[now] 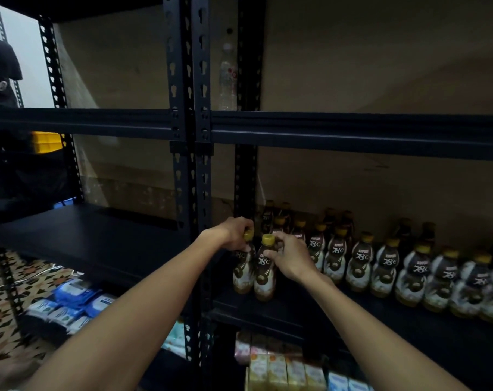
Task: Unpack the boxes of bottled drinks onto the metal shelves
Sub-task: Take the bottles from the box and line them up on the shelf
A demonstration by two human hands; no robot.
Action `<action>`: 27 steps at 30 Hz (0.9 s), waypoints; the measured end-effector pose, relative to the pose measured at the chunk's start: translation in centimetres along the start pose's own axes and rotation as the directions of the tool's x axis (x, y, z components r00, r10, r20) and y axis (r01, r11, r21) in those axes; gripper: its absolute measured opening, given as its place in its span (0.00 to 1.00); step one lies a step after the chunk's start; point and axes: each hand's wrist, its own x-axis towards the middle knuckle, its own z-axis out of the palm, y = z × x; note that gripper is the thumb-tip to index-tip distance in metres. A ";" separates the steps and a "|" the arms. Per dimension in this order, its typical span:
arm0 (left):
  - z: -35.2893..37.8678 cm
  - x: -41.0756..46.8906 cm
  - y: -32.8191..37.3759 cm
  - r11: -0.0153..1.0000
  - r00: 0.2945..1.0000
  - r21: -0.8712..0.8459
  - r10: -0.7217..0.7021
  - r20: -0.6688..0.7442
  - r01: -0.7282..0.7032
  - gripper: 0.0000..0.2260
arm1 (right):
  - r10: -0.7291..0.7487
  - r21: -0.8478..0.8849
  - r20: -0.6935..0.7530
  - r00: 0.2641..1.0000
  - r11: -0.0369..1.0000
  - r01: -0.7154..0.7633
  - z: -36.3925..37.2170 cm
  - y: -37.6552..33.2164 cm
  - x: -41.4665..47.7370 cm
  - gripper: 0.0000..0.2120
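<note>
Two brown coffee bottles with yellow caps stand side by side at the left end of the right-hand metal shelf (296, 311). My left hand (235, 232) grips the neck of the left bottle (243, 273). My right hand (289, 256) holds the right bottle (265, 277) by its shoulder. A row of several identical bottles (386, 266) runs along the shelf to the right, with more behind them near the wall.
A black upright post (187, 176) divides the two shelf bays. The left bay's shelf (93, 238) is bare. A clear bottle (228, 77) stands on the upper shelf. Carton drinks (285, 371) sit on the shelf below, blue packs (70, 303) lower left.
</note>
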 end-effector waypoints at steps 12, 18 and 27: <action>0.5 -0.5 0.2 0.997 0.998 -0.072 -0.030 -0.050 0.026 0.14 | -0.006 0.009 0.040 0.999 1.000 0.006 -0.5 -0.1 -0.9 0.25; 1.0 -1.0 0.4 0.994 0.996 -0.099 -0.059 -0.067 0.052 0.16 | 0.025 0.015 0.080 0.996 1.000 -0.027 -0.9 -0.6 -1.5 0.27; -2.7 -0.7 4.0 0.991 0.999 -0.129 -0.043 0.027 0.046 0.33 | 0.023 0.046 -0.025 0.999 0.999 -0.022 -4.1 0.3 0.1 0.32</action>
